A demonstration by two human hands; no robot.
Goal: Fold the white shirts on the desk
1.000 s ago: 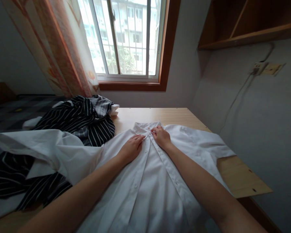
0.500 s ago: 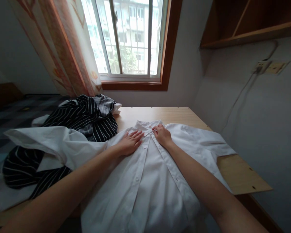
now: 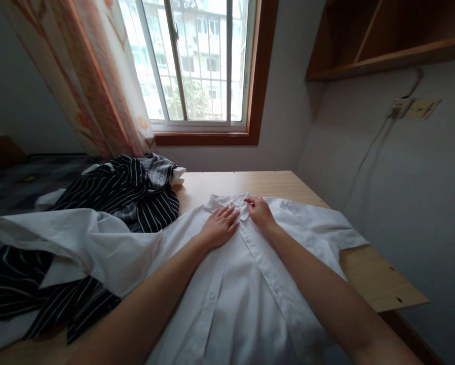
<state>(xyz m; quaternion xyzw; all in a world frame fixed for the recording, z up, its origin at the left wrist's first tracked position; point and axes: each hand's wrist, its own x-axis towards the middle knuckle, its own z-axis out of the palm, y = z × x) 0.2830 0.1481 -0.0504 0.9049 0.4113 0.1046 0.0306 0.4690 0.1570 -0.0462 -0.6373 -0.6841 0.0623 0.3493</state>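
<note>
**White shirt spread on table**

The left hand is laid flat, fingers extended, near the collar; the right hand is curled at its edge, any pinch uncertain. Light, soft, easily creased cloth is expected, best held by the firmer collar.
</note>
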